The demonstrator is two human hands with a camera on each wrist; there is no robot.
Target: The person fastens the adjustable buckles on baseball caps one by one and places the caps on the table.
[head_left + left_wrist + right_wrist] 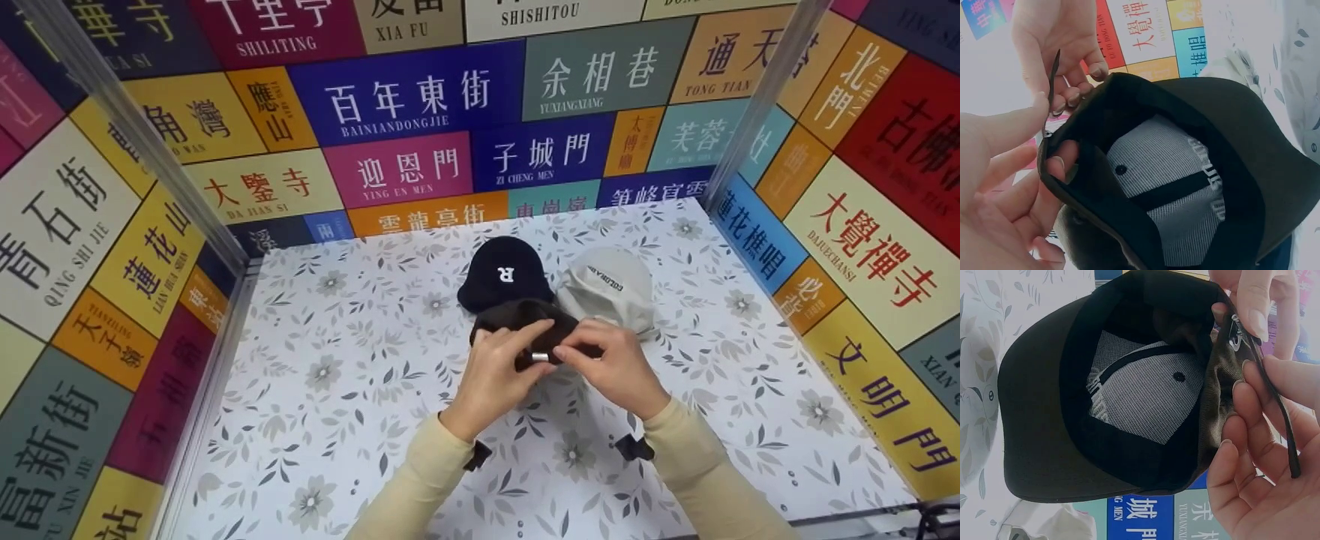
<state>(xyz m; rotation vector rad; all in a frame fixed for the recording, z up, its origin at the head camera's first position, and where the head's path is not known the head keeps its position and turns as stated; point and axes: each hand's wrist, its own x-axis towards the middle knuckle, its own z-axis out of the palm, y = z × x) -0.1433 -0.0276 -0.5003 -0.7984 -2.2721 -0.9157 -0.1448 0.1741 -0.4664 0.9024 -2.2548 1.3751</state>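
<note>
A dark brown baseball cap (531, 311) is held between both hands, its inside with pale mesh lining (1174, 169) facing the wrist cameras. My left hand (491, 371) grips the cap's back edge, thumb by the small metal buckle (1235, 332) and fingertips inside the opening. The strap (1275, 391) runs through the buckle, its loose tail sticking out. My right hand (619, 371) pinches this strap between thumb and fingers. The cap's brim (1235, 112) points away from the hands.
Directly behind stands a navy cap (506, 262) with a white letter R. An off-white cap (615, 281) with dark lettering sits beside it on the right. All are on a floral-patterned tabletop (322, 420), enclosed by panels of colourful signs (405, 97).
</note>
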